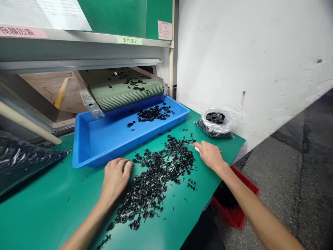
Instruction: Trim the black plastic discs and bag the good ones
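Note:
Small black plastic parts, round discs and thin stems, lie in a long heap (156,170) on the green table top. At the heap's left edge, beside the blue tray's front wall, rests my left hand (116,175). Its fingers are bent and the thumb stands a little apart; no held thing shows, though the fingertips are partly hidden. My right hand (210,154) is closed around a thin metal tool (189,144), whose tip reaches over the far right end of the heap. Something small and white shows at its fingertips. I cannot make out the tool's exact kind.
A blue tray (104,152) with black parts sits beneath the end of a green conveyor belt (125,93). A clear bag (229,121) of black discs stands at the back right. A dark plastic bag (26,159) lies left. Below the table's right edge is a red bin (240,217).

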`<state>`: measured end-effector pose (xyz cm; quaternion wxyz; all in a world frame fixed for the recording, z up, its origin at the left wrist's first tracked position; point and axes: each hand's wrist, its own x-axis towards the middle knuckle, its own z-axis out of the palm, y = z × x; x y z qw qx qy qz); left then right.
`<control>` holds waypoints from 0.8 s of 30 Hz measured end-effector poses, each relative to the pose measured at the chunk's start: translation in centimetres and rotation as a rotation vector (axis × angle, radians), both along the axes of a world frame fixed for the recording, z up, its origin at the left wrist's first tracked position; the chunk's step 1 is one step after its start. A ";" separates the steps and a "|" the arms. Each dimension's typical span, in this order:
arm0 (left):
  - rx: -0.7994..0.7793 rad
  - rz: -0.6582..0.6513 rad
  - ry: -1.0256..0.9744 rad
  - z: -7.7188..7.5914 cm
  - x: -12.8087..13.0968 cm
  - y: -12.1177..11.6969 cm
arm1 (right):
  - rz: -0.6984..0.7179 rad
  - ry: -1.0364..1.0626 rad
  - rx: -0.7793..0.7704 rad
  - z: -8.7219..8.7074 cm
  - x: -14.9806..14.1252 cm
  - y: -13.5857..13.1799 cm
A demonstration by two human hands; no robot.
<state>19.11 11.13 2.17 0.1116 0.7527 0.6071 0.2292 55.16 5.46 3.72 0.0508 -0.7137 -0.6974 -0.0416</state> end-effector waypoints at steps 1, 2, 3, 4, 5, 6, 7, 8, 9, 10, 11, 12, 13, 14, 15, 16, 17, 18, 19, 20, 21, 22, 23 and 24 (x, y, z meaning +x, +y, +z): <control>-0.006 -0.013 -0.005 -0.1 0.5 -0.3 | -0.002 0.011 0.002 0.0 -0.2 -0.3; -0.011 -0.015 -0.016 -0.2 0.9 -0.7 | -0.001 0.024 0.009 0.0 -0.5 -0.8; -0.018 -0.012 -0.033 -0.3 1.1 -1.2 | 0.008 0.037 0.022 0.1 -0.8 -1.5; -0.028 -0.012 -0.054 -0.4 1.0 -1.8 | 0.028 0.050 0.038 0.1 -1.2 -2.4; -0.040 -0.015 -0.077 -0.5 0.9 -2.2 | 0.062 0.063 0.054 0.1 -1.7 -3.6; -0.054 -0.024 -0.100 -0.6 0.6 -2.7 | 0.115 0.075 0.064 0.0 -2.4 -4.9; -0.067 -0.036 -0.121 -0.8 0.3 -3.0 | 0.187 0.085 0.062 -0.2 -3.1 -6.1; -0.078 -0.047 -0.140 -0.9 0.2 -3.2 | 0.269 0.090 0.054 -0.5 -3.9 -7.3; -0.087 -0.057 -0.156 -1.0 0.1 -3.3 | 0.358 0.090 0.042 -0.9 -4.7 -8.1; -0.092 -0.066 -0.171 -1.2 0.3 -3.2 | 0.444 0.084 0.035 -1.3 -5.3 -8.6; -0.095 -0.082 -0.185 -1.3 0.7 -3.0 | 0.499 0.077 0.033 -1.7 -5.7 -8.5; -0.096 -0.107 -0.197 -1.3 1.4 -2.7 | 0.537 0.070 0.036 -2.0 -5.9 -8.1; -0.098 -0.139 -0.209 -1.3 2.2 -2.3 | 0.549 0.064 0.043 -2.3 -5.8 -7.2; -0.101 -0.178 -0.220 -1.2 3.1 -1.9 | 0.545 0.060 0.051 -2.5 -5.5 -6.1; -0.107 -0.220 -0.231 -1.0 4.1 -1.4 | 0.536 0.056 0.061 -2.5 -5.0 -4.8; -0.115 -0.263 -0.242 -0.8 5.0 -0.9 | 0.519 0.051 0.072 -2.5 -4.4 -3.5; -0.127 -0.308 -0.252 -0.4 5.8 -0.5 | 0.502 0.046 0.082 -2.3 -3.8 -2.4; -0.140 -0.353 -0.262 -0.1 6.5 -0.2 | 0.483 0.041 0.094 -2.1 -3.2 -1.5; -0.151 -0.393 -0.272 0.3 6.9 0.0 | 0.464 0.037 0.105 -1.9 -2.7 -0.8; -0.157 -0.423 -0.283 0.6 7.1 0.1 | 0.445 0.036 0.116 -1.6 -2.5 -0.6; -0.155 -0.434 -0.296 1.0 6.9 0.1 | 0.428 0.036 0.128 -1.3 -2.5 -0.7; -0.140 -0.422 -0.310 1.3 6.5 0.0 | 0.414 0.038 0.137 -1.0 -2.8 -1.2; -0.115 -0.389 -0.323 1.5 5.7 -0.2 | 0.412 0.044 0.142 -0.7 -3.5 -2.0; -0.079 -0.338 -0.335 1.7 4.7 -0.5 | 0.430 0.050 0.142 -0.6 -4.6 -3.1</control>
